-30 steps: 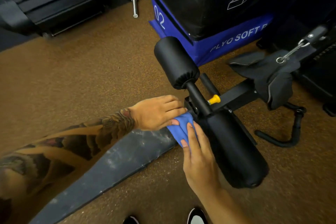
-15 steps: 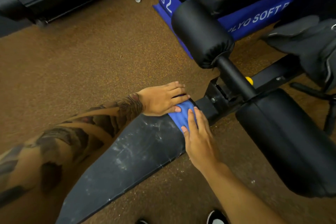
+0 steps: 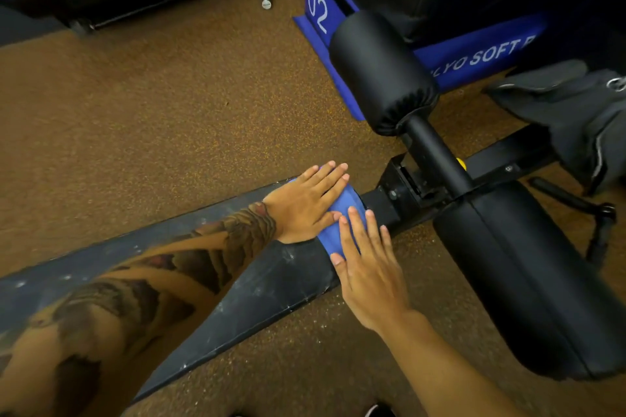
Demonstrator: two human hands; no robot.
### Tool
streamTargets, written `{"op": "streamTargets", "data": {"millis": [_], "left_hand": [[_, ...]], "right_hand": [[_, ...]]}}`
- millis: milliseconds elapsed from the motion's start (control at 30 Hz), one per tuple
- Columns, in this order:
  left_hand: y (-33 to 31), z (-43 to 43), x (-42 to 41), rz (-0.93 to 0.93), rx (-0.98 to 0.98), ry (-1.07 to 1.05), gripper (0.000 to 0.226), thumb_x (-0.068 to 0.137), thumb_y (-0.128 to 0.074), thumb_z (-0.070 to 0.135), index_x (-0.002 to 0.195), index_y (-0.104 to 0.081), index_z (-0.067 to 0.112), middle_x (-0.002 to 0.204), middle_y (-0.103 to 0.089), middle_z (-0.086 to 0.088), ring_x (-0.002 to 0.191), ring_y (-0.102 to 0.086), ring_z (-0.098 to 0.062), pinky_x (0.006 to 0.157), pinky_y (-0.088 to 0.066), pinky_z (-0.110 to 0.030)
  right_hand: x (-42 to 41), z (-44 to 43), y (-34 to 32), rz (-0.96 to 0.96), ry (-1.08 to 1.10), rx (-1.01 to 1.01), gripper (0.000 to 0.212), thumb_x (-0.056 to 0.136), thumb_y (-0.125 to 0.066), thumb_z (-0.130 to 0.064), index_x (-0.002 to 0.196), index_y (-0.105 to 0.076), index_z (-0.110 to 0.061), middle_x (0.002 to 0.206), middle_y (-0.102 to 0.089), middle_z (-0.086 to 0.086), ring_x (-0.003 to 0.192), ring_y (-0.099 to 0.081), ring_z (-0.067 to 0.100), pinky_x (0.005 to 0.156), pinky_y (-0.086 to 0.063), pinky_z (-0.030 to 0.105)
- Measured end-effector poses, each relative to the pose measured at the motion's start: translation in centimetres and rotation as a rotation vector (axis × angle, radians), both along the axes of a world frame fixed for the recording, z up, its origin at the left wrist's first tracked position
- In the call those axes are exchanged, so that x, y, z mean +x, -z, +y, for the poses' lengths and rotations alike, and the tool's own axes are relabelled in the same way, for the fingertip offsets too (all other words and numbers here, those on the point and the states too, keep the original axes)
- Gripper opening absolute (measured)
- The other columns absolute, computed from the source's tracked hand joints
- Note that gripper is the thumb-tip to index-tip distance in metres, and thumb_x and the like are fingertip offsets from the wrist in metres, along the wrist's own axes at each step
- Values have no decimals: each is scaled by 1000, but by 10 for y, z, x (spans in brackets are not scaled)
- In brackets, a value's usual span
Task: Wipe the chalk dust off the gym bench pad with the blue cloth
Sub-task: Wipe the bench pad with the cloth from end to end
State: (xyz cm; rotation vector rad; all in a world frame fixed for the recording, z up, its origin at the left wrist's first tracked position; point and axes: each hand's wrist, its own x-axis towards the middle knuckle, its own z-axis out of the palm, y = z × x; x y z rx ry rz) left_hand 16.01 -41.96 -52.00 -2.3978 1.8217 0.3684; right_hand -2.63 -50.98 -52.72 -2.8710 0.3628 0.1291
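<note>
Gym bench pad (image 3: 271, 284), black and long, runs from the lower left corner of the view up to its narrow end near the middle, and white chalk smears and specks show along its top and near edge. A tattooed forearm (image 3: 142, 294) lies along it. The left hand (image 3: 305, 205) rests flat, fingers straight and together, on the far side of that narrow end. The blue cloth (image 3: 340, 230) lies under it, draped over the pad's tip. Just beside it, the right hand (image 3: 371, 276) presses the cloth's near side with its fingers spread and straight. A second ago the cloth sat bunched between the fingertips; now it is flattened under both open palms, at the same end of the pad. That looks like readiness for a stroke, with nearly all of the dusty length still to wipe. Right of the hands are the bench frame (image 3: 396, 195), a yellow knob (image 3: 460, 162), two black foam rollers (image 3: 379, 71) and a blue plyo box (image 3: 474, 57).
</note>
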Motion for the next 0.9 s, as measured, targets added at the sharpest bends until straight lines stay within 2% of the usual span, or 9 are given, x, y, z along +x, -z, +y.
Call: {"op": "streamTargets", "data": {"millis": [67,167,333,500,667,800,900], "left_hand": [[3,-1,-2,-6,-4,-32,76,97,0,54,156,3,7,165,6,-12,152,9,-27,121,8,-38],[-3,6,-7,-14,-45,-95,77,96,-4,52,156,-2,5,165,1,-13,152,4,-30,122,4,-42],[-16,47,-39,32,-263,-485,73,98,-22,47,155,-16,1,164,-10,-16,152,-5,-34,122,-8,-47],[-14,100,-99,62,-296,-750,73,99,-21,49,156,-12,3,165,-5,-12,152,4,-27,122,0,-42],[6,134,-157,-13,-244,-824,67,104,-25,47,154,-21,2,164,-14,-14,152,-5,-31,121,-4,-43],[23,156,-171,-34,-207,-881,66,105,-20,49,154,-19,5,164,-11,-13,152,-4,-31,121,-1,-42],[30,161,-166,-59,-198,-857,66,105,-18,50,153,-22,4,162,-18,-14,150,-12,-32,121,-10,-46]], "right_hand": [[0,-2,5,14,-12,6,62,98,-9,-45,150,-12,-13,159,-6,8,145,2,28,116,-19,49],[-1,-4,3,7,-36,11,64,97,-11,-48,149,-14,-12,158,-8,8,145,0,28,116,-15,49],[7,-10,-6,1,-94,38,65,96,-12,-54,150,-10,-17,159,-5,7,145,2,28,116,-10,50],[29,-12,-16,-11,-163,9,62,95,-18,-51,149,-16,-21,158,-11,8,145,-3,29,116,-13,50],[42,-9,-19,-5,-194,-52,63,93,-18,-51,149,-18,-22,158,-12,8,145,-4,29,116,-14,50],[45,-7,-19,2,-229,-98,64,92,-15,-52,149,-17,-22,158,-12,4,145,-3,28,117,-11,47],[46,-5,-14,6,-264,-123,65,92,-12,-51,150,-16,-21,158,-11,1,145,-2,27,118,-8,45]]}}
